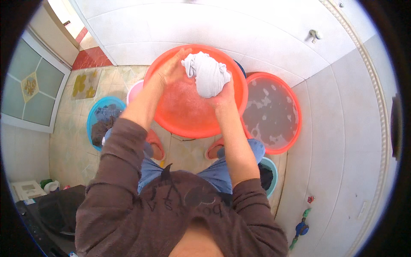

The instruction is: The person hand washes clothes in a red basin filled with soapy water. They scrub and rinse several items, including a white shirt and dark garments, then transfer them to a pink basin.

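Note:
A bunched white cloth is held up over a large orange-red plastic basin. My right hand grips the cloth from below on its right side. To the left of the cloth is my left hand, its fingers apart and nothing in its palm; a small gap shows between it and the cloth. Water covers the basin's bottom. The fingers of my right hand are partly hidden behind the cloth.
At right stands a red tub of cloudy grey water with foam patches. A blue basin of dark clothes is on the left, a teal bucket with dark cloth at lower right. A wall tap sits upper right; a frosted-glass door stands left.

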The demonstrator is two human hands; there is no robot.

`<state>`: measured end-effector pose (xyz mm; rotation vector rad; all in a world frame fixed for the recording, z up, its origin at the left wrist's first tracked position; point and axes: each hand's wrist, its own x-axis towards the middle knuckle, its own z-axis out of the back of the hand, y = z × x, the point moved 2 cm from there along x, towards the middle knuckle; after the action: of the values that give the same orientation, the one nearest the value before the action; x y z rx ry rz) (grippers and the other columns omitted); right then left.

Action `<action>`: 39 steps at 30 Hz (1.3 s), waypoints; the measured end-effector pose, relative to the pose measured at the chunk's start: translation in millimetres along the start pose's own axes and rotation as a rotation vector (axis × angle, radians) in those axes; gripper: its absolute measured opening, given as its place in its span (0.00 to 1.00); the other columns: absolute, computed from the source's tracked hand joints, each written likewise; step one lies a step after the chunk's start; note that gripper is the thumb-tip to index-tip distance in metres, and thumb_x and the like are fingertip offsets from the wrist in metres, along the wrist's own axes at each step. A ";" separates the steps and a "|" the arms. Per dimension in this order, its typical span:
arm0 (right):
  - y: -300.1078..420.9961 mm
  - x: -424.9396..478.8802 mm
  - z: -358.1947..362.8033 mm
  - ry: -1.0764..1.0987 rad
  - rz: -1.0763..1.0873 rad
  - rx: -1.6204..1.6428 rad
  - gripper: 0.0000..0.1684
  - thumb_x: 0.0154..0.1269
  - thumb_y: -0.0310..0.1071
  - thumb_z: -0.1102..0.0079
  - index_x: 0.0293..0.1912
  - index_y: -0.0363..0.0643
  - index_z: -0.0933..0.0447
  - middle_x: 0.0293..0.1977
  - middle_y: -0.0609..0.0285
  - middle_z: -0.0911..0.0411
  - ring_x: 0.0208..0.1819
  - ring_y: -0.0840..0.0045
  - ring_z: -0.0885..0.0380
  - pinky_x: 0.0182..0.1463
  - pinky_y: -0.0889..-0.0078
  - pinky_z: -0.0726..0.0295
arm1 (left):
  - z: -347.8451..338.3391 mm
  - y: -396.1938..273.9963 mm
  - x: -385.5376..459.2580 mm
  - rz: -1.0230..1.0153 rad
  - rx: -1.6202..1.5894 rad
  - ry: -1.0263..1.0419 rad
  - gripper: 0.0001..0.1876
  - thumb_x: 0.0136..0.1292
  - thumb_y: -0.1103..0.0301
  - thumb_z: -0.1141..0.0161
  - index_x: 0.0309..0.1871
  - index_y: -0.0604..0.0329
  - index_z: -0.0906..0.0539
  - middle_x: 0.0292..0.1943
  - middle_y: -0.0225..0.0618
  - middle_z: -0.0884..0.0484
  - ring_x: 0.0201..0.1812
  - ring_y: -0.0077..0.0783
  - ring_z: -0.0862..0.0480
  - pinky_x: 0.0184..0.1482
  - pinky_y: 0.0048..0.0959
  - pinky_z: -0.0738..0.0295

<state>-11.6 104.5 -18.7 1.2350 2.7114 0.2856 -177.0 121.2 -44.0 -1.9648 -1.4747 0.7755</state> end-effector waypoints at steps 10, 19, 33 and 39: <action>-7.7 -29.2 -38.8 -0.240 -0.047 -0.363 0.27 0.60 0.53 0.50 0.52 0.44 0.29 0.48 0.64 0.25 0.47 0.74 0.25 0.50 0.68 0.25 | -28.8 9.0 14.1 0.008 -0.206 -0.204 0.11 0.59 0.60 0.42 0.28 0.57 0.22 0.24 0.34 0.20 0.27 0.33 0.19 0.34 0.34 0.21; -1.0 -11.8 -31.1 -0.121 0.042 -1.594 0.26 0.56 0.49 0.46 0.43 0.34 0.26 0.35 0.55 0.23 0.36 0.73 0.24 0.39 0.70 0.27 | -52.5 -25.3 14.7 0.024 0.875 -0.131 0.07 0.54 0.70 0.48 0.24 0.62 0.23 0.21 0.33 0.24 0.22 0.26 0.27 0.26 0.32 0.31; 1.5 4.7 -6.5 -0.374 0.156 -1.983 0.35 0.57 0.55 0.53 0.39 0.26 0.26 0.34 0.38 0.23 0.43 0.54 0.24 0.45 0.59 0.29 | -30.9 -6.4 51.6 0.082 1.702 -0.377 0.14 0.51 0.66 0.51 0.33 0.65 0.18 0.36 0.49 0.19 0.37 0.46 0.20 0.38 0.40 0.27; 2.6 6.8 7.3 -0.432 0.214 -2.084 0.38 0.61 0.58 0.56 0.41 0.24 0.28 0.36 0.33 0.25 0.45 0.49 0.25 0.47 0.57 0.30 | -32.6 -2.6 52.0 0.086 1.725 -0.398 0.17 0.53 0.61 0.52 0.38 0.60 0.17 0.42 0.45 0.19 0.44 0.44 0.20 0.45 0.39 0.26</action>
<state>-12.6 112.2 -25.5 0.5477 0.7215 1.7865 -143.0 169.2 -26.1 -0.5133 -0.3462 1.6893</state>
